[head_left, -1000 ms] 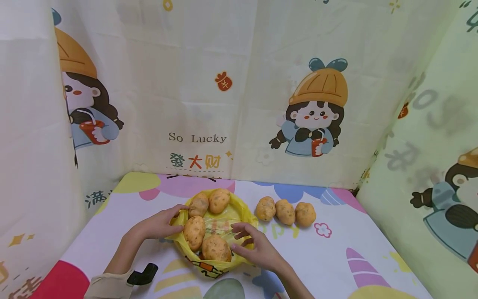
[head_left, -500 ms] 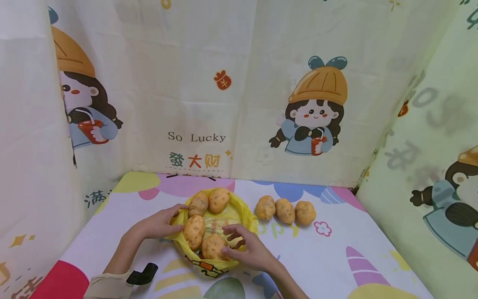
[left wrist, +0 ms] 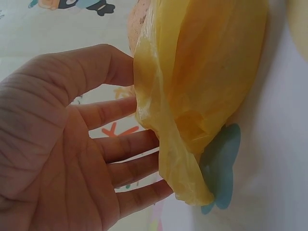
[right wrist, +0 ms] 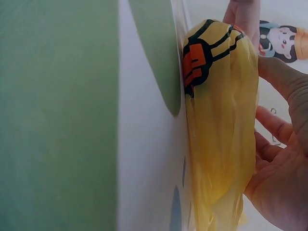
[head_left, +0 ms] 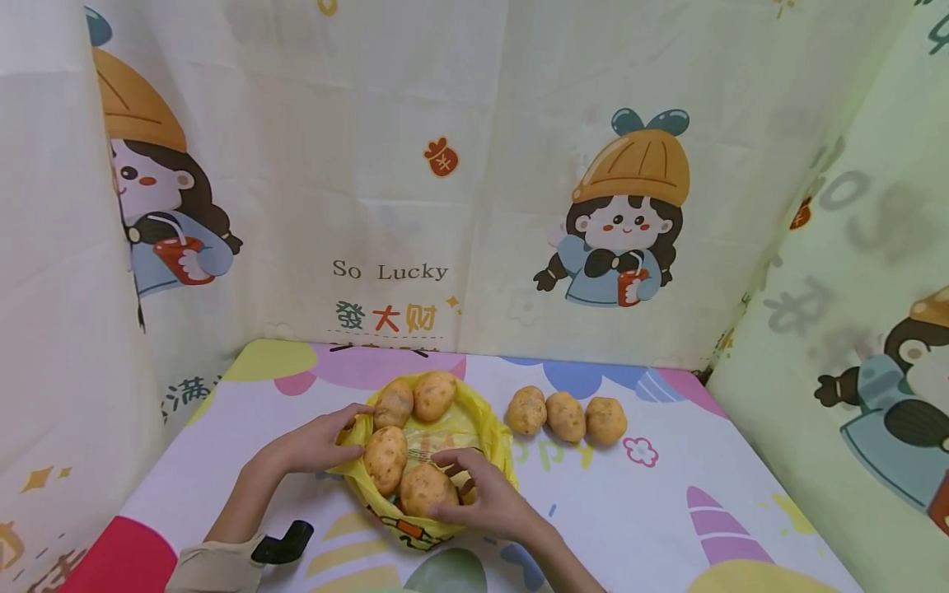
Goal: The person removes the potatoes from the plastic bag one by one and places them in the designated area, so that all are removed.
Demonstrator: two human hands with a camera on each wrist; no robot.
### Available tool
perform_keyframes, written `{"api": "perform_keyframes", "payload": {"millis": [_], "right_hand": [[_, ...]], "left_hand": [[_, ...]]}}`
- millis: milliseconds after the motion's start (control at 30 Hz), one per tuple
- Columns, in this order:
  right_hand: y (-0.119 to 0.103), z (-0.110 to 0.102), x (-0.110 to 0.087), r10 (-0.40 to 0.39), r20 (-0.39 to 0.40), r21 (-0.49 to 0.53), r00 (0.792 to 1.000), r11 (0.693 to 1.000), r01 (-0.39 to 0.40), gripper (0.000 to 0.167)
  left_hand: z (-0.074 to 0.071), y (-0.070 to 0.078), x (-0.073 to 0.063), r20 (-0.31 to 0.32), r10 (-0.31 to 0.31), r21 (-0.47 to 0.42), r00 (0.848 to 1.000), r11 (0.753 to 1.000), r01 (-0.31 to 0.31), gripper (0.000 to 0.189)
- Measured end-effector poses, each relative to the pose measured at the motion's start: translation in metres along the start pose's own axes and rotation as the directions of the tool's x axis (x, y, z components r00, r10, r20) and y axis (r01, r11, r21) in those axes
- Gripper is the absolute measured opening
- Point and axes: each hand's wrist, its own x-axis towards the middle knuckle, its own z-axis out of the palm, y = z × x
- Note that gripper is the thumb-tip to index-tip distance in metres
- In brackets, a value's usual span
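A yellow plastic bag (head_left: 485, 416) lies spread wide on the table with several potatoes inside. My left hand (head_left: 315, 445) holds its left rim; in the left wrist view the thumb meets the flap and the fingertips pass behind it. Next to that hand are an oval potato (head_left: 385, 459) and a darker one (head_left: 395, 403), with another potato (head_left: 434, 395) at the bag's back. My right hand (head_left: 489, 498) reaches over the near right rim, thumb and fingers curled round the front potato (head_left: 427, 487). In the right wrist view, the bag's wall hides that potato.
To the right of the bag, three potatoes stand in a row: a left one (head_left: 527, 410), a middle one (head_left: 567, 417) and a right one (head_left: 606, 421). A patterned cloth (head_left: 652, 511) covers the table. Printed curtains (head_left: 385, 165) enclose the back and sides.
My right hand has moved left and closed in from the bag's right side onto the front potato. The left hand stays at the left rim. The potatoes keep their places.
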Motion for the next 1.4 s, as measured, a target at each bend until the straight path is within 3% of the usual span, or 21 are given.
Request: {"api": "perform_keyframes", "payload": {"millis": [633, 867, 1400], "right_hand": [[-0.0025, 0.0044, -0.0011, -0.025, 0.078, -0.021, 0.997, 0.999, 0.027, 0.061], [-0.0013, 0.0053, -0.0022, -0.058, 0.052, -0.047, 0.997, 0.997, 0.06, 0.06], [-0.0055, -0.001, -0.0079, 0.035, -0.06, 0.068, 0.998, 0.997, -0.031, 0.068]], "left_hand": [[0.0001, 0.0026, -0.0003, -0.001, -0.014, 0.003, 1.0, 1.0, 0.014, 0.062], [-0.0004, 0.002, -0.0005, -0.002, 0.011, 0.009, 1.0, 1.0, -0.011, 0.061], [-0.0007, 0.0004, -0.0005, -0.003, 0.009, 0.02, 1.0, 1.0, -0.009, 0.061]]}}
